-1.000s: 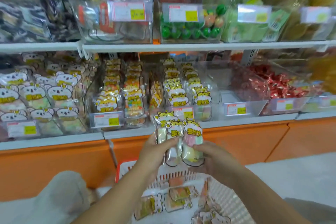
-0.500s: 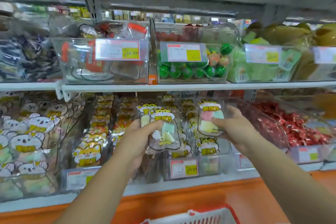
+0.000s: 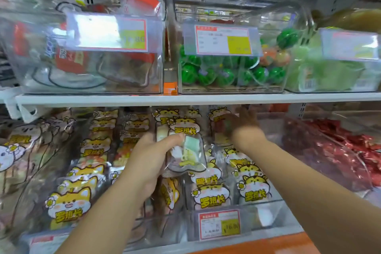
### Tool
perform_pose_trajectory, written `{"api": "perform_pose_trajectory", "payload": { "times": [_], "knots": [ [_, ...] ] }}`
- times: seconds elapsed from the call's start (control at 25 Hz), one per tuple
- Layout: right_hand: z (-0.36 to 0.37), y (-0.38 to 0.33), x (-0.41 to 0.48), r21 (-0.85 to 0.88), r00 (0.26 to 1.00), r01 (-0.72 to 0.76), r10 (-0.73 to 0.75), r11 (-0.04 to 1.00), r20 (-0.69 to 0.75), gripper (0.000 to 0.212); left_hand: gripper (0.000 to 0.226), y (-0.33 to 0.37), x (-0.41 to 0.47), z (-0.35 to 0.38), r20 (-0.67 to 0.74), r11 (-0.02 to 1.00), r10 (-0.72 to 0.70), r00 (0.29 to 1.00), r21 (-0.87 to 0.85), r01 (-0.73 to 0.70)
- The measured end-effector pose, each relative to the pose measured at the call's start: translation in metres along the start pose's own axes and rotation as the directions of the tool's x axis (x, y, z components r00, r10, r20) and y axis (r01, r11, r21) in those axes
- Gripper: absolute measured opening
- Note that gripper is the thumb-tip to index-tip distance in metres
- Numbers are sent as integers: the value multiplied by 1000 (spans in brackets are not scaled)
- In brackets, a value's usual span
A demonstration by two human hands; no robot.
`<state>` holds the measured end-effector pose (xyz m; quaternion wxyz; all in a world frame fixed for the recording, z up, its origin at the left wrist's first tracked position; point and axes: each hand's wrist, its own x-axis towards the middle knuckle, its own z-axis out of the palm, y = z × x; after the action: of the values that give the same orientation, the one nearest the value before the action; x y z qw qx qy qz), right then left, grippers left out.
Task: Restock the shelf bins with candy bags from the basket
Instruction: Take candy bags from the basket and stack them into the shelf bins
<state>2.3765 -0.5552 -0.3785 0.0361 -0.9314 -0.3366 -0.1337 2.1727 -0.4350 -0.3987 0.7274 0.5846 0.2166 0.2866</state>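
Nearest the camera, two bare forearms ran up from the bottom edge toward the lower shelf. At the centre of the frame the left hand [image 3: 147,163] gripped a candy bag [image 3: 187,150], thumb clamped across its front and the other fingers curled behind it. The bag stood upright, with a second bag partly hidden behind it. Both were held just above and in front of a clear bin [image 3: 270,210], which carried a price tag [image 3: 219,225] on its front at lower centre.

Inside that bin, rows of cat-face bags [image 3: 212,194] stood upright, one behind another. Farther in, right of centre, the right hand [image 3: 242,125] was deep at the back of the same bin, next to a standing bag. It was blurred, so I could not tell whether its fingers were apart or closed on anything.

To the lower left, dog-face bags [image 3: 69,202] filled the neighbouring bin. At middle right lay a heap of red-wrapped sweets [image 3: 340,150].

Beyond, a white shelf board [image 3: 185,99] crossed the frame. Above it, at upper centre, a clear bin held green ball candies [image 3: 208,76], with red packs [image 3: 70,62] in the bin at upper left and pale green packs [image 3: 329,76] at upper right.
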Motion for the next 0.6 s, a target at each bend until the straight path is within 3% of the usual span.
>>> {"api": "perform_pose_trajectory", "payload": {
  "times": [0.04,0.12,0.2,0.32,0.44,0.52,0.6],
  "knots": [
    [0,1,1,41,1000,-1,2,999,-26,42,36,0,1,-1,9,1000,-1,1000,-9,1],
    [-2,9,1,100,991,0,-13,995,130,45,34,2,0,1,23,1000,-7,1000,0,7],
    [2,12,-3,177,980,41,-74,983,184,53,29,3,-1,2,7,1000,-3,1000,-11,3],
    [4,11,-15,127,996,81,-86,989,39,54,32,6,-6,7,13,1000,-7,1000,-11,7],
    [-4,9,-23,96,995,71,-78,993,69,45,57,7,-8,11,38,1000,1,999,30,-2],
    [-23,8,-36,258,997,67,-75,964,19,29,82,11,-12,15,18,999,7,1000,49,-8],
    [-43,3,-60,570,1000,-29,30,821,7,28,102,13,-16,21,18,998,4,1000,56,-5]
  ]
}}
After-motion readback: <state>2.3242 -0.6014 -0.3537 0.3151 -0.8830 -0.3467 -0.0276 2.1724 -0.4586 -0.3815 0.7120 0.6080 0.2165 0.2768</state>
